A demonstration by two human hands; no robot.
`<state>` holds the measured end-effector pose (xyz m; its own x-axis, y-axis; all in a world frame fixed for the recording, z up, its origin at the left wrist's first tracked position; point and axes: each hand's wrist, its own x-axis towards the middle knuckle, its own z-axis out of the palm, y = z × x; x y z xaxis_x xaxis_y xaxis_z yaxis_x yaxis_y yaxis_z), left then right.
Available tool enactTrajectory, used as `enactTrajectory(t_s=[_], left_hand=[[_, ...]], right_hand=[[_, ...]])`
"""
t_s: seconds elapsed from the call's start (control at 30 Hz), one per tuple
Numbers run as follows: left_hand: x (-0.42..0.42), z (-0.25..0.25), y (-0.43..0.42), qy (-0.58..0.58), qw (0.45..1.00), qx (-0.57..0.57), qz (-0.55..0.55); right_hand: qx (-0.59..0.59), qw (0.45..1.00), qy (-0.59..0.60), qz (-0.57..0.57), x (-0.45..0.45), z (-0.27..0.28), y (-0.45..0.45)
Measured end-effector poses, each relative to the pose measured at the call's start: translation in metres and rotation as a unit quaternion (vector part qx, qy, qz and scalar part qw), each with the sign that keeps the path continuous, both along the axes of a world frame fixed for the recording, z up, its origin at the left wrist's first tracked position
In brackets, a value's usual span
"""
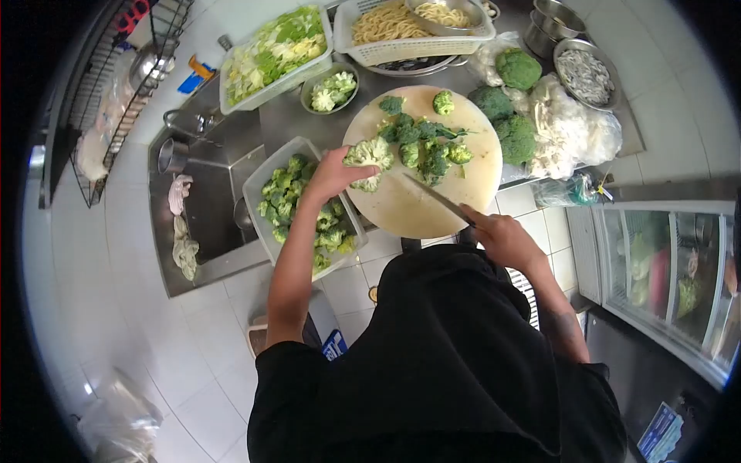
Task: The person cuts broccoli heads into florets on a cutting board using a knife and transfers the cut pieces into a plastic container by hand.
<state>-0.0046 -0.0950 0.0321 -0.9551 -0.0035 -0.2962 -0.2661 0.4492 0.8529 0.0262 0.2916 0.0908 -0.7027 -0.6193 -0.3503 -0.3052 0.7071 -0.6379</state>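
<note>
My left hand (333,176) is closed on a pale green broccoli piece (369,157), cut side up, over the left edge of the round cutting board (386,214). In my right hand (505,241) is the handle of a knife (440,199), whose blade points up and left across the board. Several broccoli florets and stems (434,160) lie on the middle of the board, with a single floret (443,103) near its far edge. Just left of the board, below my left wrist, stands a plastic bin of cut broccoli (282,202).
Whole broccoli heads (515,139) and bagged white mushrooms (559,139) sit right of the board. Behind it are a bowl (330,89), a lettuce bin (278,50) and a noodle basket (417,48). A sink (220,208) is at the left, a glass-door fridge (664,270) at the right.
</note>
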Motion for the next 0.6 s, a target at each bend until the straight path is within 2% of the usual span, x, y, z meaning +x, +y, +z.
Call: enactTrajectory(t_s=[0.03, 0.07, 0.2, 0.33, 0.4, 0.47, 0.53, 0.6], left_hand=[[0.012, -0.001, 0.005, -0.053, 0.998, 0.032, 0.028], [0.023, -0.004, 0.014, -0.064, 0.997, 0.009, 0.039], [0.051, -0.015, 0.040, -0.020, 0.990, 0.006, 0.136], [0.062, 0.000, 0.051, -0.050, 0.972, 0.042, 0.225], [0.063, -0.038, 0.038, -0.013, 0.975, 0.056, 0.213], [0.067, -0.045, 0.035, 0.022, 0.978, 0.068, 0.198], [0.066, -0.026, 0.042, -0.042, 0.963, 0.113, 0.240], [0.069, -0.025, 0.042, -0.049, 0.964, 0.090, 0.246]], right_hand=[[0.001, 1.000, -0.006, 0.011, 0.002, 0.000, 0.004], [-0.018, 1.000, -0.003, -0.001, 0.003, -0.002, 0.010], [-0.055, 0.998, 0.006, -0.004, 0.005, -0.003, 0.010], [-0.060, 0.998, 0.025, 0.009, 0.008, -0.003, -0.008], [-0.068, 0.997, 0.030, 0.023, 0.005, -0.003, -0.015], [-0.077, 0.996, 0.033, 0.033, 0.001, -0.005, -0.018], [-0.066, 0.998, 0.009, 0.017, -0.007, -0.009, -0.018], [-0.046, 0.998, 0.025, -0.016, -0.010, -0.007, -0.020]])
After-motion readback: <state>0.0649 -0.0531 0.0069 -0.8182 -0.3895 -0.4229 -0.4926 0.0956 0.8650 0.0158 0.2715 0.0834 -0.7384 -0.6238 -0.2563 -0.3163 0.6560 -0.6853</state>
